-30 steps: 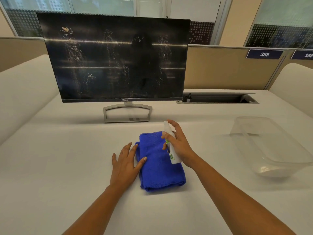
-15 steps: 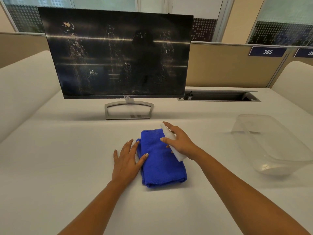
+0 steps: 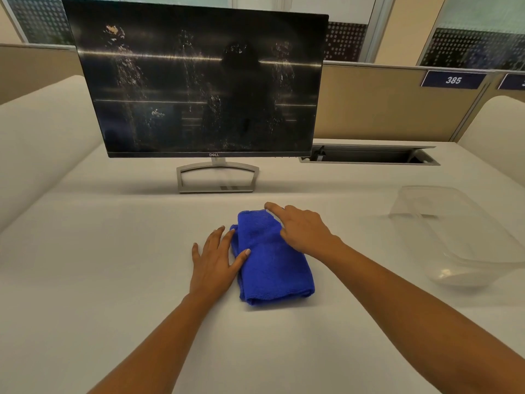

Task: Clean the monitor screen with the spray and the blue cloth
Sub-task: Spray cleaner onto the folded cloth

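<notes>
The dark monitor (image 3: 204,81) stands at the back of the desk, its screen speckled with streaks of spray droplets. A folded blue cloth (image 3: 270,263) lies on the desk in front of it. My left hand (image 3: 216,260) rests flat on the desk with fingers spread, its thumb on the cloth's left edge. Palm down over the cloth's upper right corner is my right hand (image 3: 301,228), index finger stretched forward. The spray bottle is not visible; it may be hidden under that hand.
A clear plastic tub (image 3: 454,234) sits on the desk to the right. Behind it is an open cable hatch (image 3: 369,156) in the desk. Beige partition panels (image 3: 383,103) close off the back, and padded dividers stand at both sides.
My right hand has tipped the white spray bottle down and lowered palm-down onto the cloth, so the bottle is out of sight. My left hand has stayed in place.
</notes>
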A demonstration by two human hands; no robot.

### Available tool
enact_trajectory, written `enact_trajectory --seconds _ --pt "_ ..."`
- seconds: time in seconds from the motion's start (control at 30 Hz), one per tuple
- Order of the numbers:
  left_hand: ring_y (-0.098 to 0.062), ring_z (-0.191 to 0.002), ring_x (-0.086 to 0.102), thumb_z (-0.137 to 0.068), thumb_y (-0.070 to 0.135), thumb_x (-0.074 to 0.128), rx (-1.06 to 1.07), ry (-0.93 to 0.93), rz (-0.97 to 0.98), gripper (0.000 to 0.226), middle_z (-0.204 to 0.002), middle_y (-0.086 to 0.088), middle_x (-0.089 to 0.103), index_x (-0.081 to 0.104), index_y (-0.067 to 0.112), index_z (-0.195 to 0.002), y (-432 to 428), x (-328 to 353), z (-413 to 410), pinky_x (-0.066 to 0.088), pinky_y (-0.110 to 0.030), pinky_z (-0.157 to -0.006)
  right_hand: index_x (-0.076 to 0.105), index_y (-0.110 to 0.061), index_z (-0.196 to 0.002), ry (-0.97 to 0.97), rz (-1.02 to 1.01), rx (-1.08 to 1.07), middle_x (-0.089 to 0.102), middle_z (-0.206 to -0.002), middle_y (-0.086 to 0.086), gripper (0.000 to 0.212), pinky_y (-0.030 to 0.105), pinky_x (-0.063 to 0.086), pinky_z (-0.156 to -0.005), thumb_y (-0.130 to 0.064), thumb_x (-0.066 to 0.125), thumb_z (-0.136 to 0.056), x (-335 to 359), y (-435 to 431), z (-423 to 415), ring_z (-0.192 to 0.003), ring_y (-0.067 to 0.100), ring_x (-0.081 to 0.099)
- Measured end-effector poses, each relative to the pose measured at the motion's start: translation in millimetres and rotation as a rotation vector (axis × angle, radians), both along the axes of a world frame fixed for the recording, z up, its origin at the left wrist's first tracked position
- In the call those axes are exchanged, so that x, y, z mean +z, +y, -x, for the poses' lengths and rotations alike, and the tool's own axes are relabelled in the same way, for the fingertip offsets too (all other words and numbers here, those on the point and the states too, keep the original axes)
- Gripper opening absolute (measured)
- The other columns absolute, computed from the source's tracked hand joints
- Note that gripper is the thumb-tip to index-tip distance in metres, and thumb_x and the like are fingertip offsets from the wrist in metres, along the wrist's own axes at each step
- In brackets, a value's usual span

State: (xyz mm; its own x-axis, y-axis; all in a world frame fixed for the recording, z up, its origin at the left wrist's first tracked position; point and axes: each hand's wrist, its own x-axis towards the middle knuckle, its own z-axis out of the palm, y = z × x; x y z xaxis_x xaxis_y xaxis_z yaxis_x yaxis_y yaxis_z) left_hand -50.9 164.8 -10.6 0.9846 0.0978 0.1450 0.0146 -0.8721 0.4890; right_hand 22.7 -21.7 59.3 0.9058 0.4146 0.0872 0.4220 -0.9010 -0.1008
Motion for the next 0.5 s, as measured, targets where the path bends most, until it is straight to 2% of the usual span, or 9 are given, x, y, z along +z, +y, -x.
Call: enact_trajectory --seconds 0.27,0.4,0.5 --pt "-0.016 -0.142 0.016 -0.082 0.065 0.026 0.0 0.004 -0.008 0.069 -0.153 0.002 0.02 0.022 0.029 -0.142 0.1 -0.4 -0.5 0.003 -0.049 -0.114 0.023 -0.036 -0.139 -0.045 0.034 0.035 0.055 -0.1 0.007 0.052 0.023 0.032 -0.049 -0.013 0.035 -0.094 -0.7 -7.7 -9.5 -0.057 0.012 0.041" --pt "-0.016 -0.142 0.016 -0.083 0.064 0.027 0.001 0.008 -0.01 0.068 -0.154 0.002 0.02 0.022 0.029 -0.142 0.0 -0.6 -0.7 0.002 -0.049 -0.114 0.027 -0.032 -0.136 -0.054 0.024 0.013 0.056 -0.102 0.008 0.049 0.03 0.046 -0.058 -0.011 0.037 -0.093 4.7 -11.4 -7.6 -0.066 0.019 0.052" --pt "-0.016 -0.142 0.015 -0.081 0.066 0.025 -0.001 0.015 -0.014 0.071 -0.154 0.002 0.019 0.021 0.029 -0.142 -0.2 0.2 -0.5 0.001 -0.049 -0.114 0.026 -0.032 -0.138 -0.052 0.023 0.019 0.056 -0.103 0.008 0.052 0.027 0.043 -0.057 -0.012 0.04 -0.093 8.0 -12.5 -5.1 -0.067 0.018 0.052"
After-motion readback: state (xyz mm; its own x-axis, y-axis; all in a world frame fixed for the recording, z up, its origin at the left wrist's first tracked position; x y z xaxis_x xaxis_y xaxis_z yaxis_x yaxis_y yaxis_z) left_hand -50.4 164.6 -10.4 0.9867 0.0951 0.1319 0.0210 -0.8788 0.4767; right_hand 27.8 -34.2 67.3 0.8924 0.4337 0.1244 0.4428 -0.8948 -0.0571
